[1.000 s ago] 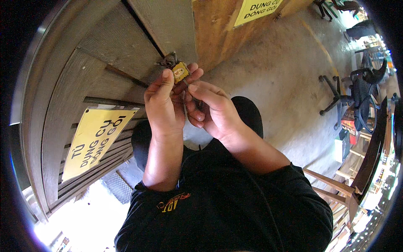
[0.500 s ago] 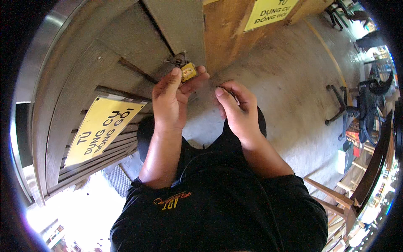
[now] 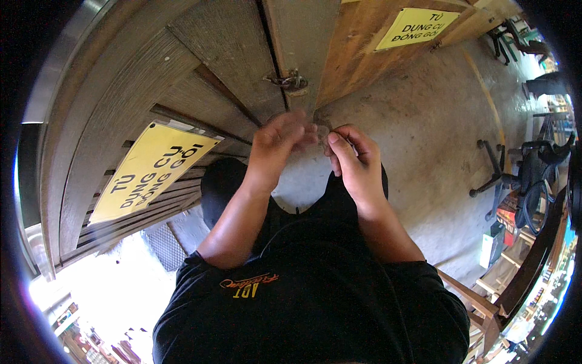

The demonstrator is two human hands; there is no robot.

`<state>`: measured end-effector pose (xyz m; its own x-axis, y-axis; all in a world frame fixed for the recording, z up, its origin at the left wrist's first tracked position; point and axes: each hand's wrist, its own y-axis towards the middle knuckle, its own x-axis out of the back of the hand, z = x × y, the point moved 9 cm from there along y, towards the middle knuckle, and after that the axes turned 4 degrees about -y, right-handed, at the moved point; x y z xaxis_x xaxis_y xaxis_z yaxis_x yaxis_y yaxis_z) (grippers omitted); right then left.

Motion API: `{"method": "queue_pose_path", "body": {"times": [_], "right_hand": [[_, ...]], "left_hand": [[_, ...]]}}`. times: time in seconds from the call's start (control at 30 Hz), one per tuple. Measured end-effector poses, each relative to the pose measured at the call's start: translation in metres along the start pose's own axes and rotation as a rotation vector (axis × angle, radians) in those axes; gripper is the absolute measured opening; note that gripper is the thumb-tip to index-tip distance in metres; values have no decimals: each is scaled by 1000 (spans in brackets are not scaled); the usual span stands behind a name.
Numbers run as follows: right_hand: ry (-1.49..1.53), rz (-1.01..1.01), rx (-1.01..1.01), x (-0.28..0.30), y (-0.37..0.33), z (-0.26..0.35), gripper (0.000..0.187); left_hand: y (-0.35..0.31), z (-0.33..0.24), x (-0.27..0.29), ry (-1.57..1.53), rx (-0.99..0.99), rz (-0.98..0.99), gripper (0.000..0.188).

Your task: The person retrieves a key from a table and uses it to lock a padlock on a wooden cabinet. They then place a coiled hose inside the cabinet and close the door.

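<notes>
A padlock (image 3: 296, 91) hangs from a metal hasp (image 3: 277, 80) across the gap between the brown wooden doors. My left hand (image 3: 276, 147) is just below it, off the lock, with its fingers smeared by motion. Close beside it on the right, my right hand (image 3: 359, 155) is closed in a pinch. A small, thin, greyish thing (image 3: 323, 134) shows at its fingertips, between the two hands; its kind is too blurred to tell.
A slatted wooden door (image 3: 200, 103) bears a yellow sign (image 3: 154, 173). To the far right, another yellow sign (image 3: 417, 28) is on a wood panel (image 3: 364, 54). A black office chair (image 3: 527, 164) and a wooden frame (image 3: 479, 303) stand at right on the concrete floor (image 3: 424, 133).
My left hand has let go of the padlock and moved down and right, toward my right hand. The padlock now hangs free from the hasp. The whole view has shifted slightly.
</notes>
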<state>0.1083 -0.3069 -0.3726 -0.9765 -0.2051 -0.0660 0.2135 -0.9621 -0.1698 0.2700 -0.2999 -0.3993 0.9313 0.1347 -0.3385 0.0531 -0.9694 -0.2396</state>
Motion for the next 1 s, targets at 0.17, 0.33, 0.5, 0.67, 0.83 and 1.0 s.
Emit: {"method": "queue_pose_path", "body": {"times": [0.17,0.33,0.5,0.67,0.83,1.0], "right_hand": [[-228,-7,95,14,14,4,18],[-281,33,-71,27,10,-51,14],[201,-99,-626,53,-55,-85,9],[218,-71,-244,24,-11,-22,26],[-231,-90,67,-24,47,46,49],[-238,24,59,-35,60,29,51]], "left_hand": [[17,86,11,876,101,203,33],[-6,160,24,1216,306,538,31],[-27,80,42,378,466,-285,19],[-40,-78,-2,525,-233,-341,30],[-31,-107,-22,568,-310,-420,36],[-27,-108,-14,384,-287,-537,27]]}}
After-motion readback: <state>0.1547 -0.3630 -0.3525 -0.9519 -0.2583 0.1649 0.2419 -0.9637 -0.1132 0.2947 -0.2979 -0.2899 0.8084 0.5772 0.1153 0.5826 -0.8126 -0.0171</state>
